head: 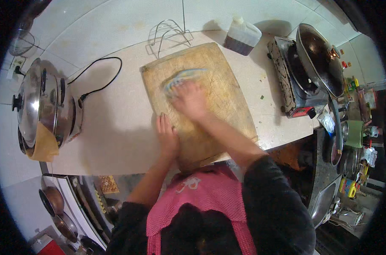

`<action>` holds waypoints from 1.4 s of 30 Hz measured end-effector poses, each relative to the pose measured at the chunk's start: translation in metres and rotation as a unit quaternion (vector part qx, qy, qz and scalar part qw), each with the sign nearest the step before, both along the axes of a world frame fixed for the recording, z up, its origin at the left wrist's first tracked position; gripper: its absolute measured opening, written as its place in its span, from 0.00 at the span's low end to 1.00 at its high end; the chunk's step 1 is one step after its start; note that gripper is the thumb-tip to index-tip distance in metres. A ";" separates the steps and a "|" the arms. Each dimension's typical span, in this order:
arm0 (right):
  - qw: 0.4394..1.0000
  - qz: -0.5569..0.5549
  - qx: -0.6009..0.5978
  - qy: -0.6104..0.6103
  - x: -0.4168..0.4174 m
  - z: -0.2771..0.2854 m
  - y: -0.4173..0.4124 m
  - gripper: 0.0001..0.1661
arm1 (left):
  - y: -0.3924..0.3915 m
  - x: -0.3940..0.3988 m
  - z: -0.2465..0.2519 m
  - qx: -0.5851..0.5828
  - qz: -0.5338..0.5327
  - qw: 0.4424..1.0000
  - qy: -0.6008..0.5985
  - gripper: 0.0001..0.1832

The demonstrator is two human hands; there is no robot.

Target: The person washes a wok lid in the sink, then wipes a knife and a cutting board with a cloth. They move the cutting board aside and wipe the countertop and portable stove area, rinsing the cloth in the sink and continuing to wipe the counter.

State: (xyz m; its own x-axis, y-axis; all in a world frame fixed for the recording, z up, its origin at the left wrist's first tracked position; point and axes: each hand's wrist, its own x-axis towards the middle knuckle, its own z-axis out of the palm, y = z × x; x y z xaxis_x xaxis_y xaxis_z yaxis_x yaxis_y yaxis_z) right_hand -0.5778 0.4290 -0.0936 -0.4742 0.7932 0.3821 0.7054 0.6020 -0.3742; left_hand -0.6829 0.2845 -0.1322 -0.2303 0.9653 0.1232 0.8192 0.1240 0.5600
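A large wooden cutting board (225, 92) lies tilted on the pale counter in front of me, its surface scored and stained. Across its upper part my right hand (191, 98) presses a crumpled blue-and-white striped cloth (180, 78). Both the hand and the cloth are blurred, and the fingers partly cover the cloth. My left hand (167, 134) rests against the board's left edge, fingers pointing away from me; whether it grips the edge is hard to see.
A wire rack (169, 35) and a plastic jug of dark liquid (242, 36) stand behind the board. To the right, a lidded wok (320, 60) sits on a portable gas stove (282, 79). A steel electric pot (46, 105) and its black cord (120, 68) occupy the left.
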 end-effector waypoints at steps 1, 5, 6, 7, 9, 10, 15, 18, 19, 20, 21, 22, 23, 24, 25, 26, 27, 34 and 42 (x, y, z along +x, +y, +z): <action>0.999 0.032 0.029 -0.011 -0.023 -0.011 -0.008 0.22 | 0.000 -0.001 -0.001 -0.007 0.003 1.000 -0.005 0.32; 0.994 0.101 0.026 -0.041 -0.033 -0.022 0.023 0.19 | -0.003 -0.006 -0.003 0.029 -0.018 0.999 -0.020 0.33; 0.995 0.085 0.045 -0.010 -0.024 -0.021 0.039 0.16 | -0.003 -0.003 0.002 0.047 -0.012 0.998 -0.033 0.32; 0.996 0.065 0.064 0.021 -0.006 -0.017 0.059 0.13 | -0.003 -0.002 0.005 0.037 -0.011 0.999 -0.020 0.32; 0.999 -0.037 -0.009 -0.012 0.036 -0.027 0.099 0.10 | 0.000 -0.003 0.006 0.022 -0.015 1.000 0.005 0.31; 0.995 -0.070 0.038 -0.057 0.061 -0.007 0.104 0.12 | -0.001 -0.006 0.003 0.032 -0.012 0.999 0.012 0.31; 0.971 -0.232 0.053 0.000 0.112 0.000 0.124 0.16 | 0.001 -0.002 -0.001 0.049 -0.006 0.999 0.015 0.31; 0.988 -0.095 0.071 0.099 0.032 0.013 0.111 0.17 | 0.001 -0.003 -0.007 0.030 0.003 1.000 0.002 0.30; 0.990 -0.075 0.081 0.090 0.004 -0.004 0.110 0.20 | 0.002 -0.004 -0.007 0.046 -0.004 0.999 0.003 0.30; 0.990 0.023 0.087 0.105 -0.023 0.000 0.099 0.24 | 0.000 -0.004 -0.008 0.062 -0.006 0.998 0.005 0.30; 0.997 0.052 0.011 -0.051 -0.046 -0.006 0.087 0.24 | -0.001 -0.005 -0.010 0.079 -0.006 0.997 0.009 0.30; 0.986 0.094 0.137 -0.007 -0.056 -0.017 0.082 0.22 | 0.000 -0.005 -0.009 0.060 -0.002 0.998 0.006 0.30; 0.990 0.087 0.100 -0.051 -0.055 -0.024 0.091 0.21 | 0.001 -0.004 -0.007 0.041 0.001 0.999 0.003 0.30; 0.990 0.089 0.058 -0.090 -0.056 -0.021 0.097 0.20 | -0.004 -0.008 -0.006 0.015 0.013 1.000 0.005 0.30; 0.987 0.087 0.016 -0.136 -0.049 -0.021 0.106 0.19 | -0.004 -0.008 -0.005 0.022 0.018 1.000 -0.004 0.30; 0.994 0.090 0.037 -0.039 -0.029 -0.032 0.119 0.16 | -0.004 -0.006 -0.002 0.026 0.021 0.999 -0.015 0.29; 0.992 0.020 0.059 -0.113 -0.009 -0.032 0.131 0.11 | -0.004 -0.004 0.000 0.034 0.023 0.999 -0.029 0.29; 0.994 -0.089 0.053 -0.020 0.053 -0.032 0.092 0.18 | 0.000 -0.006 -0.004 0.044 0.029 0.996 -0.073 0.27; 0.917 0.360 -0.164 -0.052 0.074 -0.004 -0.096 0.21 | -0.008 -0.010 -0.014 0.102 0.132 0.955 -0.246 0.28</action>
State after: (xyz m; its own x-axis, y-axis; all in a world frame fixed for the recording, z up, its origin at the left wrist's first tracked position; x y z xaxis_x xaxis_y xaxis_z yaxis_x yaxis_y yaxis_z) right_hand -0.5038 0.3334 -0.0975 -0.9404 0.3247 0.1014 0.2120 0.7926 -0.5718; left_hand -0.6927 0.2770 -0.1465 -0.5407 0.8329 0.1175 0.4064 0.1364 0.9034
